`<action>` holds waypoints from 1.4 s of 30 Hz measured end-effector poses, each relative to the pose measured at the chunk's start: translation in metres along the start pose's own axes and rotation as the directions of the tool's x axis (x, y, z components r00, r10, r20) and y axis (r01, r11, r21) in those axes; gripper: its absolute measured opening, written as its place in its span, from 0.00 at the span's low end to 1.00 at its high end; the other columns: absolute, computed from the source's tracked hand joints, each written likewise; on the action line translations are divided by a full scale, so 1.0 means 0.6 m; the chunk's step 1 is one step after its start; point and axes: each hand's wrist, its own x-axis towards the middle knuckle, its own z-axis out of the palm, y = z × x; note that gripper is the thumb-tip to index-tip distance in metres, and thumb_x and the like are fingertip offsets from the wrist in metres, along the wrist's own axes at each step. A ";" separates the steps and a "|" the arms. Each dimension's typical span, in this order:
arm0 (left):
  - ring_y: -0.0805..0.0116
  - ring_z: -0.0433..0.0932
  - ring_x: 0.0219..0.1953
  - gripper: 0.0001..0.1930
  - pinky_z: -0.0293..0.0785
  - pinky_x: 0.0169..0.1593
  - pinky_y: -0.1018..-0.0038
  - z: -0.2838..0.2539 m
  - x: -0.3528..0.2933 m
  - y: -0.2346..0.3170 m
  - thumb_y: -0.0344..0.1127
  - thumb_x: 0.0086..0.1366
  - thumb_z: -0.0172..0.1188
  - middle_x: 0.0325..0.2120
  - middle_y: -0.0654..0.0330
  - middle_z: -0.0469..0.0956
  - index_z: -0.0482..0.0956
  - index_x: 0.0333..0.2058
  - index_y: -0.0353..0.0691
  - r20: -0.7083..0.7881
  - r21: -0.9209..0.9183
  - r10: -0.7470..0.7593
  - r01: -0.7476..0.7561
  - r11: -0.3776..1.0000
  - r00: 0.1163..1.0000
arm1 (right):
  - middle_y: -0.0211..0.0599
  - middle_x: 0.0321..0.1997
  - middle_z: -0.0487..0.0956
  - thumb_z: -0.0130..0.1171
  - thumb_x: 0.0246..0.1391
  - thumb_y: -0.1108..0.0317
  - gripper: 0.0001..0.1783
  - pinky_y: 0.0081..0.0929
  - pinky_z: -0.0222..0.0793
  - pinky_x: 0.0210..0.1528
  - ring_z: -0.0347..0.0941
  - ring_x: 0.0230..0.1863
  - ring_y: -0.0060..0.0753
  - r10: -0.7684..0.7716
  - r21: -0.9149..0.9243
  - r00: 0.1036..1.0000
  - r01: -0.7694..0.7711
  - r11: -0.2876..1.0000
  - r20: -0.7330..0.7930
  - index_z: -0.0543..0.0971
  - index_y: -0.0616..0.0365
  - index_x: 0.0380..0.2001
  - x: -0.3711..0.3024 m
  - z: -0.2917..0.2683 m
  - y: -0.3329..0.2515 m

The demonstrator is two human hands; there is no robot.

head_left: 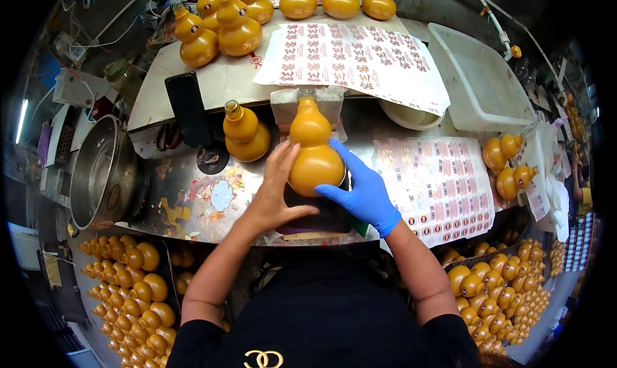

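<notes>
Between my hands is a glossy mustard-yellow, gourd-shaped bottle [316, 165], its clear glass neck pointing away from me. My bare left hand [273, 188] holds its left side with the fingertips, the thumb stretched out below the base. On the right, my right hand [363, 188], in a blue glove, grips the lower bulb with fingers and thumb. The neck end lies over a pale cloth-covered support [283, 107]. Just left stands another yellow gourd bottle [247, 140] with an uncovered glass mouth.
Sticker sheets [443, 181] cover the bench's right side; a large printed sheet [350, 59] lies behind. Labelled gourd bottles [239, 30] stand at the back. A phone [186, 104] leans left, near a metal pot [99, 169]. Plastic tub [482, 79] is far right. Many bottles fill low crates [168, 271].
</notes>
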 end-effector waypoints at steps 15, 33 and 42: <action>0.47 0.58 0.62 0.47 0.56 0.64 0.59 0.053 0.003 0.013 0.21 0.40 0.72 0.60 0.47 0.58 0.60 0.61 0.43 -0.194 0.263 0.065 -0.012 0.965 0.979 | 0.49 0.55 0.74 0.62 0.53 0.59 0.27 0.34 0.67 0.57 0.72 0.55 0.44 -0.119 0.128 0.968 0.149 0.980 -0.222 0.72 0.56 0.56 -0.040 0.003 -0.002; 0.52 0.57 0.63 0.43 0.51 0.65 0.59 0.075 0.001 0.011 0.27 0.47 0.71 0.61 0.51 0.59 0.59 0.61 0.40 -0.233 0.298 0.111 -0.037 0.954 0.966 | 0.34 0.36 0.77 0.54 0.57 0.68 0.14 0.21 0.69 0.36 0.72 0.30 0.27 0.292 -0.101 0.591 -0.541 0.835 -0.752 0.78 0.54 0.47 -0.325 -0.190 0.161; 0.53 0.58 0.63 0.44 0.53 0.65 0.61 0.084 -0.001 0.012 0.25 0.47 0.71 0.60 0.53 0.59 0.57 0.62 0.41 -0.255 0.240 0.051 0.012 0.971 0.966 | 0.55 0.53 0.74 0.45 0.56 0.56 0.24 0.43 0.67 0.55 0.71 0.52 0.56 0.592 -0.293 0.359 -0.933 0.208 -0.722 0.76 0.60 0.49 -0.304 -0.495 0.341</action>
